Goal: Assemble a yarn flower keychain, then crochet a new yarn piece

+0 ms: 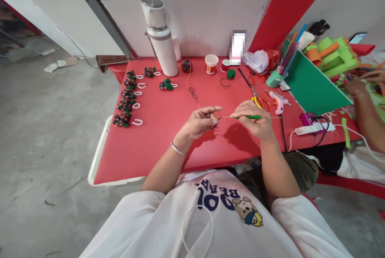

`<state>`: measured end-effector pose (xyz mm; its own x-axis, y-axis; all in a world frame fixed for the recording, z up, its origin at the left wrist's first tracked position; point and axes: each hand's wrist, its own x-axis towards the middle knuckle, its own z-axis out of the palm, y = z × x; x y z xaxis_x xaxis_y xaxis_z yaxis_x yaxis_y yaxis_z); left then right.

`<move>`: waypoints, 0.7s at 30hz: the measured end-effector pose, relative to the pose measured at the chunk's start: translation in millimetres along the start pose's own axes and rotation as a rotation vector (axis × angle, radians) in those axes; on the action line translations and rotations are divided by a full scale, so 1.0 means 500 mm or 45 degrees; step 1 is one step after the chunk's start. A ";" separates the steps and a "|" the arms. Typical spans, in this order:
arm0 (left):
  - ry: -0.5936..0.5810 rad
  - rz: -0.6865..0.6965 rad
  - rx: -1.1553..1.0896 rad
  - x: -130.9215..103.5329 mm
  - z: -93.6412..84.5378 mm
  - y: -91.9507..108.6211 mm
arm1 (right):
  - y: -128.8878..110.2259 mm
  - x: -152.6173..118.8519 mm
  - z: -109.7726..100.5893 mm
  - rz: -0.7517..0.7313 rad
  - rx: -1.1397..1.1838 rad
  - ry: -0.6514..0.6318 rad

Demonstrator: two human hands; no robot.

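My right hand point(252, 118) is closed round the green grip of a crochet hook point(255, 117), whose thin metal shaft points left. Its tip meets a loop of dark yarn at my left hand point(202, 122), where thumb and fingers pinch the yarn point(215, 126). From there an orange and dark strand runs back to a multicoloured yarn ball point(187, 66). Several finished-looking crocheted pieces point(122, 119) with green parts and white bead loops point(137, 122) lie along the table's left side; another crocheted piece point(166, 85) lies nearer the middle.
On the red table point(156, 145) stand a white thermos point(164, 45), a paper cup point(211, 65) and a phone point(238, 48). Scissors point(258, 99), a pink glue gun point(279, 101) and a power strip point(314, 129) lie right. Beyond a green board point(319, 85), another person's arm point(368, 109) shows.
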<state>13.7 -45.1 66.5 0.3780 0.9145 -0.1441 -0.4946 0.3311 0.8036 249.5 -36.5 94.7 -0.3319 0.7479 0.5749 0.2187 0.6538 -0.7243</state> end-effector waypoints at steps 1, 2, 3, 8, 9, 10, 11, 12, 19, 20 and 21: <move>-0.002 -0.004 0.005 0.000 -0.001 0.000 | 0.000 0.001 -0.001 0.006 0.021 -0.005; -0.005 -0.008 0.008 0.001 -0.002 -0.001 | 0.002 0.001 -0.001 0.010 0.043 -0.006; -0.009 -0.011 0.011 0.001 -0.003 -0.001 | 0.004 0.000 0.001 0.010 0.068 0.002; -0.049 -0.049 -0.030 -0.001 -0.009 0.003 | 0.018 -0.007 0.012 0.030 0.163 0.053; -0.057 -0.060 -0.045 -0.002 -0.009 0.005 | 0.021 -0.008 0.014 0.032 0.183 0.057; -0.063 -0.068 -0.057 -0.002 -0.009 0.006 | 0.024 -0.009 0.015 0.035 0.206 0.062; -0.065 -0.072 -0.065 -0.002 -0.008 0.007 | 0.027 -0.009 0.018 0.043 0.232 0.074; -0.063 -0.074 -0.070 -0.002 -0.008 0.008 | 0.031 -0.010 0.022 0.055 0.262 0.093; -0.002 -0.006 0.060 0.005 -0.006 -0.008 | 0.044 -0.037 0.105 0.245 0.437 0.318; 0.006 0.020 0.095 0.007 -0.006 -0.012 | 0.042 -0.042 0.119 0.253 0.408 0.318; 0.015 0.047 0.122 0.008 -0.005 -0.015 | 0.040 -0.046 0.130 0.250 0.368 0.321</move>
<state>17.0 -43.3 58.5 0.3517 0.9284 -0.1198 -0.4303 0.2740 0.8601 201.8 -48.1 42.2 -0.0670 0.8831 0.4645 -0.0230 0.4640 -0.8855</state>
